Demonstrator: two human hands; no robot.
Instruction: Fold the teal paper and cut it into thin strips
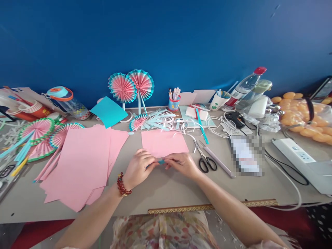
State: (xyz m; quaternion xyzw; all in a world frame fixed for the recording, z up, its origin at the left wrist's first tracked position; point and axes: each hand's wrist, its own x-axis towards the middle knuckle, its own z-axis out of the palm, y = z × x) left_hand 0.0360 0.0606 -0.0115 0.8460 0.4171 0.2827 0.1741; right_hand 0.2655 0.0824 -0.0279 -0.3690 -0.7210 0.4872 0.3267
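Between my fingertips is a small teal paper strip [161, 161], mostly covered by them. My left hand [140, 166] pinches its left end, with a beaded bracelet on the wrist. At its other end, my right hand [181, 164] has thumb and fingers closed on it. Just beyond both hands lies a pink paper sheet [164, 140], flat on the table. Black-handled scissors [207, 163] rest to the right of my right hand, beside a pale lilac stick [220, 162]. How the strip is folded cannot be made out.
Pink sheets [80, 159] are stacked at left near finished paper fans [36, 131]. Two round fans [141, 84] stand against the blue wall. White paper scraps [163, 119], a pen cup [174, 103], a glue gun [234, 119], bottles [245, 86] and a power strip [298, 152] lie around.
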